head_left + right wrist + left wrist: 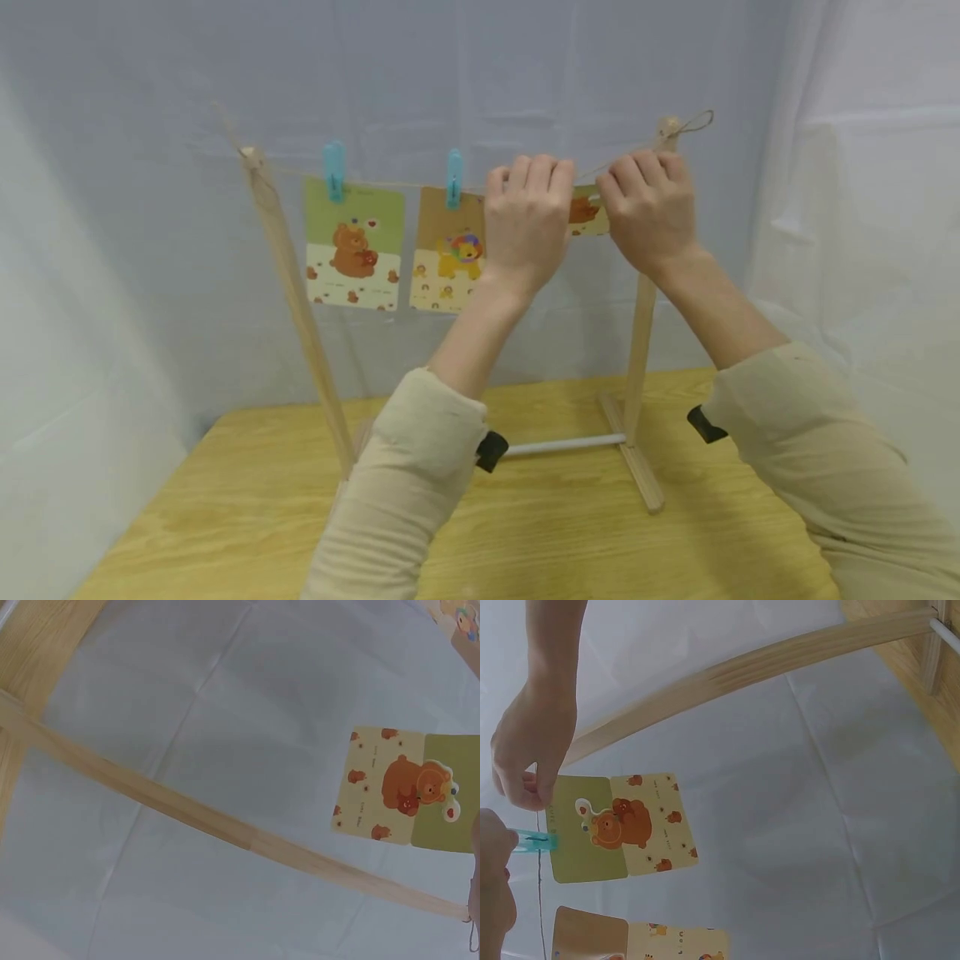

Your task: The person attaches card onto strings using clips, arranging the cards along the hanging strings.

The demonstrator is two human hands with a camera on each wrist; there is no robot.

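Observation:
Near the middle of the string line, my left hand (528, 221) pinches a teal clothespin (534, 841), set over the top edge of a green-and-cream bear card (622, 825). Beside it, my right hand (651, 208) holds that card's upper corner at the string. In the head view, the hands mostly hide this card. Two more cards hang to the left: a lion card (453, 258) and another bear card (352, 250). A blue clothespin (453, 179) holds the first, and a second blue clothespin (334, 171) holds the other.
The string (375, 181) runs between a left wooden post (296, 292) and a right wooden post (639, 358). A white crossbar (566, 444) joins the stand low down. It stands on a wood-grain table (562, 533), with pale cloth (420, 83) behind.

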